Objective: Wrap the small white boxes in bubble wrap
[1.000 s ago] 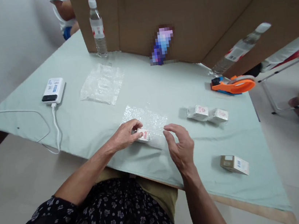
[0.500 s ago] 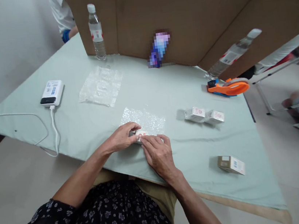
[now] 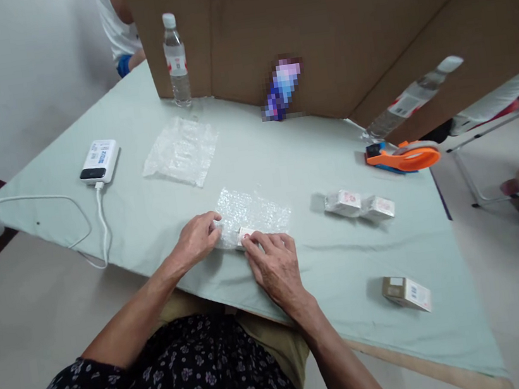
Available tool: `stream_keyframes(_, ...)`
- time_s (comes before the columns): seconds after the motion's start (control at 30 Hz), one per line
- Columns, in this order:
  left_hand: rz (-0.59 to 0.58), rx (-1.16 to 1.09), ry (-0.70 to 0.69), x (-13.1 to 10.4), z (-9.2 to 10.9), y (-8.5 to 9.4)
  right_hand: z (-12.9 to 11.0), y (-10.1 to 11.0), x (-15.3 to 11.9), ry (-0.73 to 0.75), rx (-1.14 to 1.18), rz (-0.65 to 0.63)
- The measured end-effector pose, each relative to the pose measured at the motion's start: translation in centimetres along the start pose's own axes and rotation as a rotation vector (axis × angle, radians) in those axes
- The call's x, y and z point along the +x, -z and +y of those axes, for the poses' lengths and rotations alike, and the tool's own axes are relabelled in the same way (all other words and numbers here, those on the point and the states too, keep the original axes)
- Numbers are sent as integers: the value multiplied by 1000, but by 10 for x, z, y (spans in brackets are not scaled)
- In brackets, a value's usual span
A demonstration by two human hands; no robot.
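A small white box with red print [image 3: 244, 234] lies on a sheet of bubble wrap [image 3: 256, 209] near the table's front edge. My right hand [image 3: 274, 263] is over the box, its fingers and thumb closed on it and covering its right part. At the wrap's left edge, my left hand [image 3: 197, 239] has its curled fingers and thumb around the plastic, just left of the box. Two wrapped boxes [image 3: 344, 203] sit together to the right. Closer to me on that side is an unwrapped box [image 3: 406, 294].
Another clear plastic sheet [image 3: 181, 152] lies at back left, beside a power bank [image 3: 98, 163] with a white cable. An orange tape dispenser [image 3: 402, 157] is at right. Two water bottles [image 3: 176, 62] and a blurred phone [image 3: 283, 89] stand against the cardboard screen [image 3: 313, 21]. A person sits beyond.
My left hand has moved left off the box to the wrap's edge, uncovering the box's left end. My right hand stays on the box. The whole view has shifted slightly.
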State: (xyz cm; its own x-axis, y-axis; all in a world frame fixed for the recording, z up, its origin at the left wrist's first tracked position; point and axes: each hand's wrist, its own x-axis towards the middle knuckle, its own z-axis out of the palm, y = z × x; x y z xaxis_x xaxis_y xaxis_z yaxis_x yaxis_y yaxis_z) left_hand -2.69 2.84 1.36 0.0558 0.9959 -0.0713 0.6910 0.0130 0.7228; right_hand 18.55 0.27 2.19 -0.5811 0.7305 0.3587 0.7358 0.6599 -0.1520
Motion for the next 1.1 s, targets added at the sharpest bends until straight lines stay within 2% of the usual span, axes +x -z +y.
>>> stream_keyframes(0.1, 62, 71, 49, -6, -3, 7, 1, -1, 0, -2, 2, 11)
stream_keyframes(0.23, 71, 144, 154, -16, -5, 11, 1, -2, 0, 4, -2, 23)
stream_keyframes(0.43, 92, 179, 143, -13, -9, 4, 3, -1, 1, 24, 8, 20)
stream_keyframes(0.6, -48, 67, 189, -4, -4, 4, 4, -1, 2, 26, 3, 15)
stream_keyframes(0.8, 79, -150, 199, -7, 19, -6, 5, 1, 5, 46, 4, -52)
stream_keyframes(0.97, 71, -450, 196, -6, 30, -27, 5, 6, 7, 94, -34, -88)
stream_keyframes(1.1, -41, -526, 152, -7, 31, -29, 7, 11, 4, 89, 39, -84)
